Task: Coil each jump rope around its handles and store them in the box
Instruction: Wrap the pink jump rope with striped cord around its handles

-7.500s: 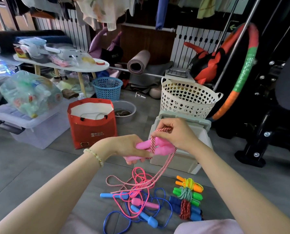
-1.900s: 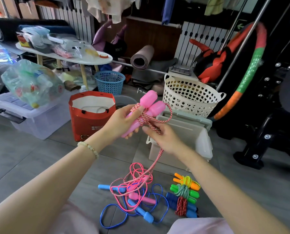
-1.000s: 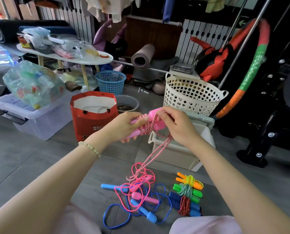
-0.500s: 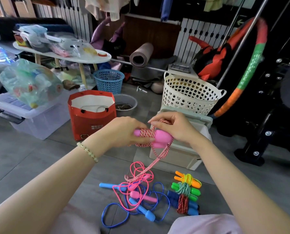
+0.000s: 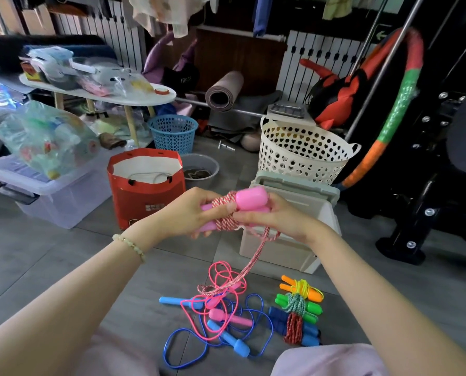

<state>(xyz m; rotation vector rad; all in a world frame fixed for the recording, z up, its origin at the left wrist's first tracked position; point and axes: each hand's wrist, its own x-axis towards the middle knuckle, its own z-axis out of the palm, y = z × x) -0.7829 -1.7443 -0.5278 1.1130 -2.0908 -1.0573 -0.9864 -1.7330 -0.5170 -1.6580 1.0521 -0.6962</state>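
My left hand [image 5: 191, 215] grips the two pink handles [image 5: 250, 198] of a jump rope, held side by side. Its red-and-white rope [image 5: 225, 213] is wound several turns around them. My right hand [image 5: 275, 217] pinches that rope just under the handles; the loose end [image 5: 253, 264] hangs down to the floor. Under my hands lie a tangled pink rope [image 5: 226, 316] and a blue rope [image 5: 231, 340]. To their right sit three coiled ropes: orange [image 5: 301, 290], green [image 5: 298, 306] and dark blue [image 5: 294, 325]. The open grey box [image 5: 294, 248] stands just beyond my hands.
A red paper bag [image 5: 145, 191] stands left of the box, a cream basket [image 5: 302, 153] behind it. A clear lidded bin [image 5: 50, 191] with a plastic sack on top sits far left. Black gym equipment [image 5: 429, 199] and a hoop [image 5: 389, 115] are on the right.
More turns of the red-and-white rope sit on the pink handles than before. My right hand has moved from on top of the handles to under them, and less rope lies on the floor.
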